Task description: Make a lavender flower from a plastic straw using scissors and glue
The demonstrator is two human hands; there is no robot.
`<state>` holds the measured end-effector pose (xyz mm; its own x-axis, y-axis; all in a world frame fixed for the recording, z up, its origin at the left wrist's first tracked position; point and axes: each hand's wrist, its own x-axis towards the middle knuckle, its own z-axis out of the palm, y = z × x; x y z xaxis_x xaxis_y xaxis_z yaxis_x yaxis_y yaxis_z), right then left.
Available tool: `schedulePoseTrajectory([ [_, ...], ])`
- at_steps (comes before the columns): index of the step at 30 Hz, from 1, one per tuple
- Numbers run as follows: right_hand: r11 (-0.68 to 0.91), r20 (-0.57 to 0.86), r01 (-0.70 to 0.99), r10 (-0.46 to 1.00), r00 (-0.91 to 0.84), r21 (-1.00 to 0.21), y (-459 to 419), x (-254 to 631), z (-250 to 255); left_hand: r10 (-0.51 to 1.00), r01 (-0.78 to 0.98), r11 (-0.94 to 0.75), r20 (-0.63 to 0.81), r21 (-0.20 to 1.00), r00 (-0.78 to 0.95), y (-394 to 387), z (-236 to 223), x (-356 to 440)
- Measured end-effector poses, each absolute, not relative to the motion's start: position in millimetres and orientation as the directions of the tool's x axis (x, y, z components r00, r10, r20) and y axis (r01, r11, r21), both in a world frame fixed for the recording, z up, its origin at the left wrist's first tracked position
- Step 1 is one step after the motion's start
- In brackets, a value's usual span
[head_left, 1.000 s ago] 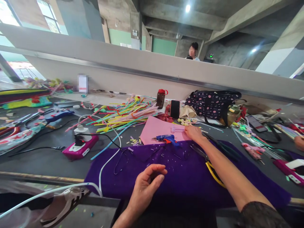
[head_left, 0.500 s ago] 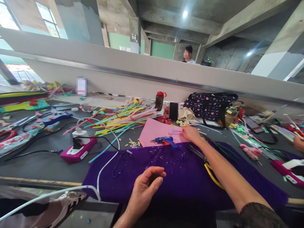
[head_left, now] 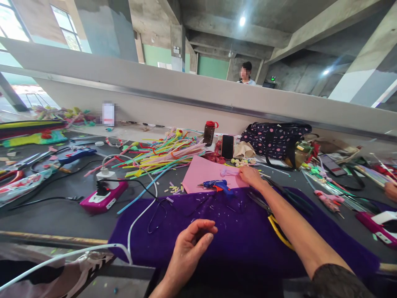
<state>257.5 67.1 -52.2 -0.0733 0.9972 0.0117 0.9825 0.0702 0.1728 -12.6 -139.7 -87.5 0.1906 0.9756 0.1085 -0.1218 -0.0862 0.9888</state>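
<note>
My right hand (head_left: 249,176) reaches forward over a pink sheet (head_left: 198,167), its fingers closed on the end of a small lilac fuzzy pipe-cleaner piece (head_left: 228,171). My left hand (head_left: 194,244) hangs above the purple cloth (head_left: 235,240), fingers curled loosely with a gap to the thumb, holding nothing. A blue glue gun (head_left: 214,184) with an orange trigger lies across the sheet's near edge, left of my right hand. Scissors with yellow handles (head_left: 277,234) lie on the cloth, partly hidden under my right forearm.
Colourful pipe cleaners (head_left: 164,155) lie heaped behind the sheet. At left stands a magenta power strip (head_left: 104,198) with a white cable. Farther back are a red-lidded bottle (head_left: 209,133), a phone (head_left: 227,147) and a patterned bag (head_left: 273,140). Another person's hand (head_left: 391,191) shows at the right edge.
The whole view has shifted very slightly. My hands and the lilac piece keep nearly the same places.
</note>
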Motion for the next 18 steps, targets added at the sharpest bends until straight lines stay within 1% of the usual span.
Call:
schedulePoseTrajectory([
  [7,0.017,0.078,0.981,0.996,-0.032,0.192,61,269,-42,0.979,-0.115,-0.098,0.116,0.989,0.168,-141,-84,-10],
  [14,-0.022,0.035,0.978,0.999,0.015,0.208,57,265,-54,0.981,-0.113,-0.092,0.109,0.989,0.158,-141,-86,-11],
  [18,-0.034,0.037,0.977,0.999,0.026,0.212,59,268,-53,0.983,-0.114,-0.087,0.104,0.99,0.154,-141,-86,-10],
])
